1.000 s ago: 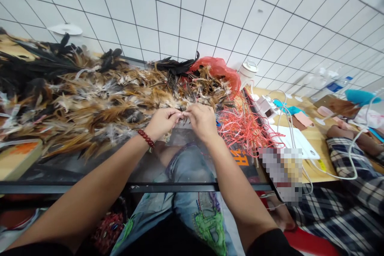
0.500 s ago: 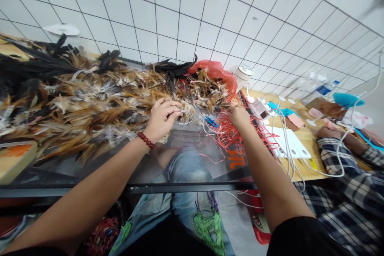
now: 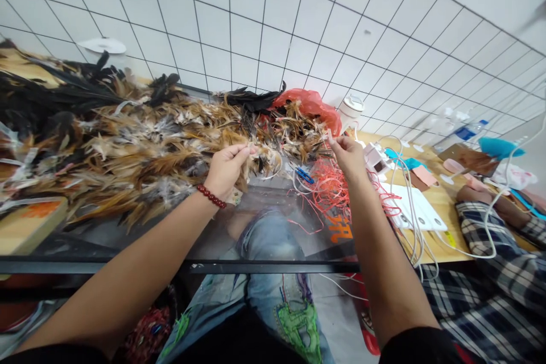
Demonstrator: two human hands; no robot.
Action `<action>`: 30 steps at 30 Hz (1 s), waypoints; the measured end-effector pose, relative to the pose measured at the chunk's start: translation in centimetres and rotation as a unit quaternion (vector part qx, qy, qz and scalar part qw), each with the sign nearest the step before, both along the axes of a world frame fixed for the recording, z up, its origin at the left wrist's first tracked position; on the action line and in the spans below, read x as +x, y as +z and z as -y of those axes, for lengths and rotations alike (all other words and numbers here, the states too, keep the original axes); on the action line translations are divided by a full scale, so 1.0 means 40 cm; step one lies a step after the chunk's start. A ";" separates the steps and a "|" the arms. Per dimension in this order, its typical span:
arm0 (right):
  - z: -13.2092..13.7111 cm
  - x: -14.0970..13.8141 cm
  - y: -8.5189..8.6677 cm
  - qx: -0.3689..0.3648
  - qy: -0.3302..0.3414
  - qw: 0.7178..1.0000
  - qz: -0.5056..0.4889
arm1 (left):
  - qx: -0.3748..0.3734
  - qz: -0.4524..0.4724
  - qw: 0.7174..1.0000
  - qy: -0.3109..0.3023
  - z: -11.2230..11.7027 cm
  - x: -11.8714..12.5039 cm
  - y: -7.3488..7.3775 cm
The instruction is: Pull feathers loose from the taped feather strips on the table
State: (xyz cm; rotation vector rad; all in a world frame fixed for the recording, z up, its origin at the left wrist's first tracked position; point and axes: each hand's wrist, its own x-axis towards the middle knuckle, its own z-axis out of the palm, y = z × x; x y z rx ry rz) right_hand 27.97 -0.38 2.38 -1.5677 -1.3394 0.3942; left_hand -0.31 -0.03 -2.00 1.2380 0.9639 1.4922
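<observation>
A big heap of brown, black and white feathers (image 3: 128, 136) covers the glass table (image 3: 273, 239). My left hand (image 3: 226, 168), a red bead bracelet on its wrist, is closed in a pinch on a small bunch of brown feathers (image 3: 251, 159) at the heap's near edge. My right hand (image 3: 350, 153) is raised over a tangle of red strings (image 3: 333, 187) and pinches a thin pale string (image 3: 330, 135) that runs back towards the bunch. Small blue scissors (image 3: 303, 175) lie between the hands.
A red plastic bag (image 3: 311, 105) holds more feathers behind. A white cup (image 3: 352, 111), white cables (image 3: 409, 182), a white device and small items sit on the wooden table at right, where another person's plaid sleeve (image 3: 482, 222) rests. White tiled wall behind.
My hands, together at the feather bunch a second ago, have parted. The right hand went right to the red strings, then rose with a string; the left hand lifted slightly with the bunch.
</observation>
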 end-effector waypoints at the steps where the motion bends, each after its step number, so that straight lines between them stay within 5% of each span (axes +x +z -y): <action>1: 0.003 -0.041 0.003 0.027 0.048 0.997 -0.046 | -0.039 0.045 0.998 -0.015 -0.001 -0.001 0.000; 4: 0.012 -0.193 -0.019 -0.002 0.207 0.963 -0.174 | -0.105 0.106 0.985 -0.083 0.002 -0.007 0.009; 10: 0.031 -0.394 -0.122 -0.113 0.243 0.898 -0.348 | -0.139 0.124 0.966 -0.181 0.023 0.006 0.020; 16: 0.052 -0.357 -0.120 -0.132 0.266 0.902 -0.312 | -0.175 0.152 0.958 -0.169 0.021 0.008 0.009; 22: 0.041 -0.284 -0.123 -0.101 0.252 0.947 -0.172 | -0.171 0.154 0.965 -0.123 0.010 0.000 0.011; 30: 0.033 -0.242 -0.114 -0.058 0.209 0.953 -0.210 | -0.150 0.193 0.966 -0.085 -0.007 -0.013 0.010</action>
